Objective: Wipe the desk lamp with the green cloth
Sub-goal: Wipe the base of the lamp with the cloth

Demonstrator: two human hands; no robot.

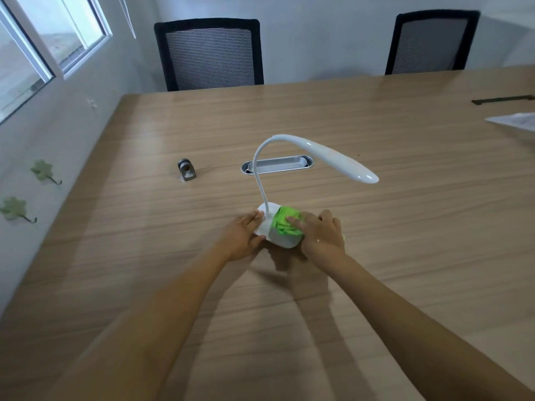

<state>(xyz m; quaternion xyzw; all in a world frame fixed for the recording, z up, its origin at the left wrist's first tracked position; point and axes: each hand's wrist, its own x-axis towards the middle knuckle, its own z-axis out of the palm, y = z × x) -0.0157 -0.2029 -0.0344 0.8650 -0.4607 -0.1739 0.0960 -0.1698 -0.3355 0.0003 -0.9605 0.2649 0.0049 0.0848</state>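
Note:
A white desk lamp (341, 162) stands on the wooden table (405, 227). Its thin neck curves up from a rounded white base and its long head points right. My left hand (241, 234) grips the left side of the base, thumb at the front and fingers along the far edge. The bright green cloth (285, 224) lies bunched on top of the base's right half. My right hand (320, 234) presses down on the cloth, fingers spread over it. A bit of green shows past the right hand's outer edge.
A small metal cylinder piece (186, 170) sits to the left of the lamp. A silver cable slot (282, 164) lies behind the neck. Papers (514, 123) rest at the far right. Two black mesh chairs (209, 53) stand at the far side, a wall at the left.

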